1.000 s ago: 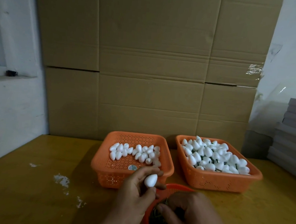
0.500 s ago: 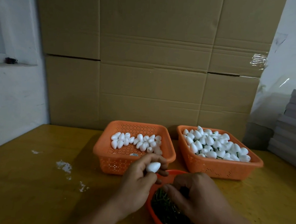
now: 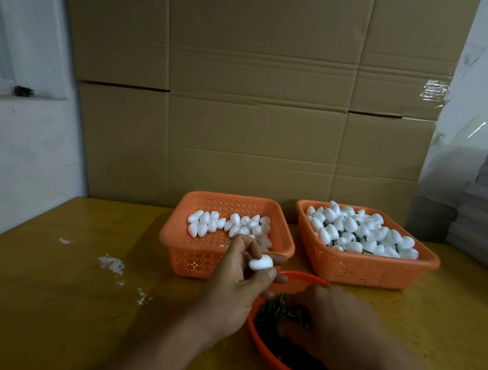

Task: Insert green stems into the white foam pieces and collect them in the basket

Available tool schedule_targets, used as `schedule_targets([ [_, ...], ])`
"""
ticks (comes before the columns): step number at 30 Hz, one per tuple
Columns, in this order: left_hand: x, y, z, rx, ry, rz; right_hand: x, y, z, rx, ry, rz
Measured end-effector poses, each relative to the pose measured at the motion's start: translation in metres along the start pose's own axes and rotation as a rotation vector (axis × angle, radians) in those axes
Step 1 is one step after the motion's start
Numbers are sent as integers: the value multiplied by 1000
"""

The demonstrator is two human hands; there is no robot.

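Head view: stacked cardboard boxes (image 3: 256, 99) fill the upper frame behind a yellow table (image 3: 58, 302). Three orange containers stand at lower centre: the left basket (image 3: 174, 232) with plain foam pieces (image 3: 229, 225), the right basket (image 3: 369, 271) heaped with stemmed ones, and a round bowl (image 3: 269, 355) of green stems (image 3: 278, 312). The left hand (image 3: 236, 287), raised over the bowl's edge, pinches one foam piece (image 3: 261, 263). The right hand (image 3: 339, 331) reaches down into the stems; I cannot tell its grip.

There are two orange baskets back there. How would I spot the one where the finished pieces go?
On the yellow table, two orange baskets stand side by side before the cardboard wall. The finished one is the right basket. It is heaped high with white foam pieces with green stems showing between them, while the left basket holds only a thin layer of plain ones.
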State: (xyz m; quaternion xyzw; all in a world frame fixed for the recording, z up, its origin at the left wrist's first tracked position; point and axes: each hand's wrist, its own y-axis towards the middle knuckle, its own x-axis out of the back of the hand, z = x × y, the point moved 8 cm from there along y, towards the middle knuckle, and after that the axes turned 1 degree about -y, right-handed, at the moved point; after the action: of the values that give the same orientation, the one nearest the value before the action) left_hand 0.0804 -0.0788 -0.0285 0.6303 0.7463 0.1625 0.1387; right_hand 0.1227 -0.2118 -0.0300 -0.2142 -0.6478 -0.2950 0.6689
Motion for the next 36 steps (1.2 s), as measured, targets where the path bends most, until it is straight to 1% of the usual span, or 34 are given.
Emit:
schedule_targets([
  [3,-4,-1,-3,37,-122,17,-9,0,-1,-17,-76,53],
  [6,-8,-3,-3,123,-276,51,-17,1,-3,-27,-83,108],
  [10,-9,-5,-3,210,-455,61,-22,5,-3,-60,-89,105],
  [14,-8,-5,0,274,-577,20,-26,7,-4,-64,-81,112],
  [20,-5,-5,3,294,-621,-21,-23,9,-4,-82,-29,107],
  [23,-3,-5,5,308,-639,-51,-19,9,-6,-109,-37,39],
  [28,-1,-5,7,320,-610,-66,-3,8,-12,-156,-27,-131],
  [36,-4,-4,5,312,-611,-47,4,10,-18,-182,119,-197],
])
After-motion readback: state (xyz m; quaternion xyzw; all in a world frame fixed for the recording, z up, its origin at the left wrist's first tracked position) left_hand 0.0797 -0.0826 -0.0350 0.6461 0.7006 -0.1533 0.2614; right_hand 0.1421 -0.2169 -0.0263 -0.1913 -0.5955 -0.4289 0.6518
